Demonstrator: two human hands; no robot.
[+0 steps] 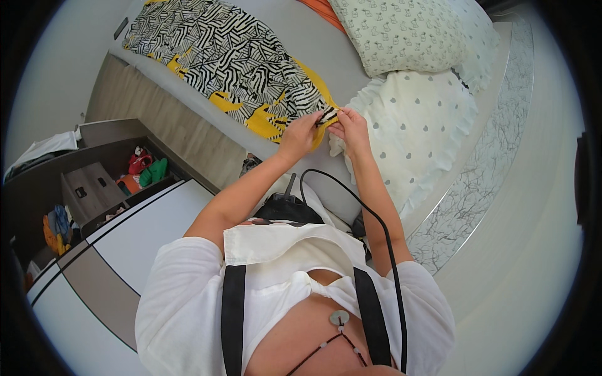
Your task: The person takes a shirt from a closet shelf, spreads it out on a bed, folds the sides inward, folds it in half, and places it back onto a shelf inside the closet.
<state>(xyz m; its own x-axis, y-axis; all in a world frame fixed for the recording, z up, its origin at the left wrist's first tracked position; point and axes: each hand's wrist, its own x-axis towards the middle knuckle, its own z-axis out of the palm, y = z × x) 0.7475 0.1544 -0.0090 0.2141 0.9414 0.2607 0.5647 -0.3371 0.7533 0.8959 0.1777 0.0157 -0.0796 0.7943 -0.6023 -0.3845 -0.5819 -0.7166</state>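
Note:
A dress-like length of fabric (pixel 232 56), patterned in black and white with yellow edges, lies stretched across the grey bed. Its near end is raised between my two hands. My left hand (pixel 298 135) pinches the patterned edge, fingers closed on the cloth. Close beside it, my right hand (pixel 352 129) grips the yellow-trimmed corner between thumb and fingers. The fingertips of both hands nearly meet at a narrow striped strip of the fabric. Whether the piece is a garment or a bed cover, I cannot tell.
White pillows with grey hearts (pixel 414 119) and small printed figures (pixel 401 31) lie right of my hands. A marbled headboard strip (pixel 483 156) runs along the wall. At left stands an open wardrobe (pixel 94 182) with folded clothes. A black cable (pixel 382 222) loops past my right arm.

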